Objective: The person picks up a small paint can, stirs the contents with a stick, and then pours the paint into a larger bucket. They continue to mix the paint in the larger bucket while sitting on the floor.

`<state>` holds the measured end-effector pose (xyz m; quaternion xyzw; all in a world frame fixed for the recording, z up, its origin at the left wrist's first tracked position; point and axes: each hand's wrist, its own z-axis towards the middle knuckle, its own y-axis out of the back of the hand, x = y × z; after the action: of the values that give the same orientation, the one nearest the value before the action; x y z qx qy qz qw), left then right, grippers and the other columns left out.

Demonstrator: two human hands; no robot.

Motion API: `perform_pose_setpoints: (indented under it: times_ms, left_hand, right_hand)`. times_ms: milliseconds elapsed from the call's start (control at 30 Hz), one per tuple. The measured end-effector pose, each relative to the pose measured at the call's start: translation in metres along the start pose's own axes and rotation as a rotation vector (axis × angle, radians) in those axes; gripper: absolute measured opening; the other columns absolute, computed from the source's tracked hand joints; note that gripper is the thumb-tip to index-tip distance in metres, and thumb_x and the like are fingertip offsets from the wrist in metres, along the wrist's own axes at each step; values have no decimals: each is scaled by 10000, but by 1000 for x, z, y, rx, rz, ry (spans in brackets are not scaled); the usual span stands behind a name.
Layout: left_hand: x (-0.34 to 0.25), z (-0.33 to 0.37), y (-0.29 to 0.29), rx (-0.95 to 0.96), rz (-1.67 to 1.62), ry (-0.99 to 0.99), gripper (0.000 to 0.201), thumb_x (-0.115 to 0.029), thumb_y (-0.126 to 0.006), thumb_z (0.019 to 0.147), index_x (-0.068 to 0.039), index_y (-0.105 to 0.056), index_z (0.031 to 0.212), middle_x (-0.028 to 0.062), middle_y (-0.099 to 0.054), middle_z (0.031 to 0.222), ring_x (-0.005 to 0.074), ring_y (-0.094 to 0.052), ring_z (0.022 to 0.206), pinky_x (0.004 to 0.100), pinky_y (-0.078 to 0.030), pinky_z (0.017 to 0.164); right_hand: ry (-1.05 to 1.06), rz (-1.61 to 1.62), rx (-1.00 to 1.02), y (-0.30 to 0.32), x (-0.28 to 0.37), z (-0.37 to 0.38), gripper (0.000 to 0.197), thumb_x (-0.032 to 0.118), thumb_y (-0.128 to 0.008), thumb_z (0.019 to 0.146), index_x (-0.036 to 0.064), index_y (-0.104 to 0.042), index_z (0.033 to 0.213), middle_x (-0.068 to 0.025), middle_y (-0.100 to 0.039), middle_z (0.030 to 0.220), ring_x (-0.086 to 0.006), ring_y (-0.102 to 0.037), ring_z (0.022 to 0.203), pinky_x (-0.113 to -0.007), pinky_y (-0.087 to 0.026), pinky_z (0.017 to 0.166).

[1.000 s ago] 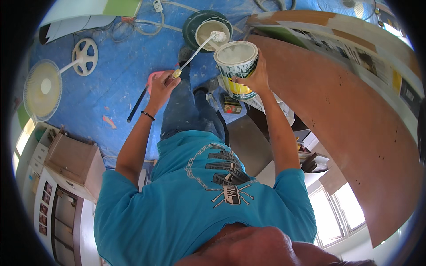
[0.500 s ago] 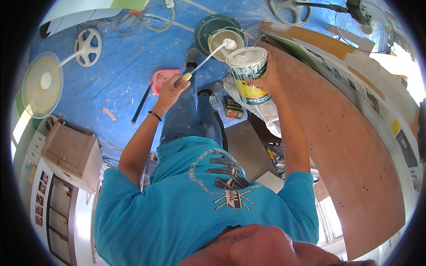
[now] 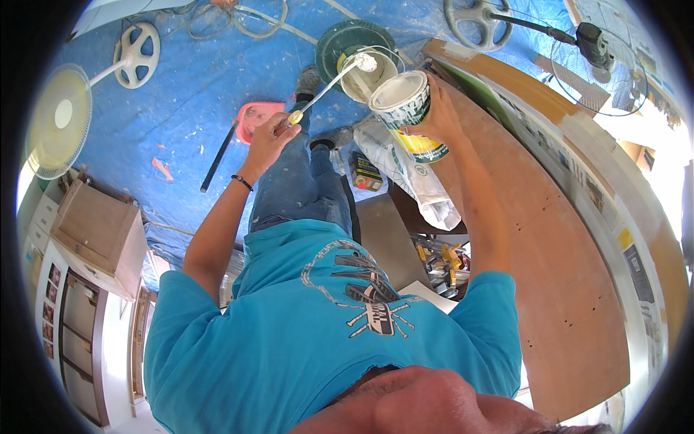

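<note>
My left hand (image 3: 273, 143) is closed on the pale yellowish handle of a thin rod (image 3: 325, 95). A clump of thick white material coats its far end, held over the mouth of a pale bucket (image 3: 391, 73). That bucket sits in or on a wide dark green tub (image 3: 332, 45). In my right hand (image 3: 439, 116) is a paint can (image 3: 405, 119), green, white and yellow, streaked with white around the top. The fingers wrap its right side. It leans toward the bucket, its rim close to the bucket's edge; whether anything runs out, I cannot tell.
Blue sheeting (image 3: 195, 94) covers the floor. A pink dustpan (image 3: 254, 116) with a black handle lies left of my legs. A small dark can (image 3: 365, 171) and a white bag (image 3: 412, 177) are near my feet. Standing fans (image 3: 61, 119) flank me, and a large brown board (image 3: 535, 239) rises at right.
The rod's clumped end has shifted slightly left and up over the bucket. The paint can remains in my right hand, a little higher. The whole view has shifted somewhat.
</note>
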<state>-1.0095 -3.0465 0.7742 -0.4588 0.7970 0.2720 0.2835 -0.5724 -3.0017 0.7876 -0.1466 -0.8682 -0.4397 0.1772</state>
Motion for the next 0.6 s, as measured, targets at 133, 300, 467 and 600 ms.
perform_pose_setpoints:
  times_ms: [133,300,467,600]
  left_hand:
    - [4,2,0,-6,8,8,348,-279,-768,973,-48,-712,1227,-46,-533,832,55,-469,770,253,-403,678]
    - [6,3,-2,-2,18,31,345,-277,-766,973,-54,-712,1231,-49,-508,825,58,-437,745,255,-381,664]
    - [6,2,-2,-16,18,-32,351,-300,-774,970,-42,-697,1195,-38,-513,774,53,-459,729,251,-390,652]
    - [10,1,-4,-41,-27,-65,345,-288,-779,968,-39,-696,1192,-44,-528,783,47,-460,730,242,-388,651]
  right_hand:
    - [23,-9,3,2,-3,11,1429,512,-975,491,52,-238,1627,-276,-529,1372,-483,-533,1291,-526,-454,1107]
    - [63,-49,40,1,-6,23,1441,519,-974,485,62,-233,1633,-269,-536,1347,-490,-533,1288,-525,-454,1103]
    - [79,-100,79,0,-7,31,1445,544,-968,487,67,-233,1637,-271,-529,1368,-496,-535,1283,-527,-457,1098]
    - [90,-145,92,-1,-5,34,1443,551,-964,491,77,-230,1640,-274,-524,1383,-496,-538,1279,-532,-457,1096]
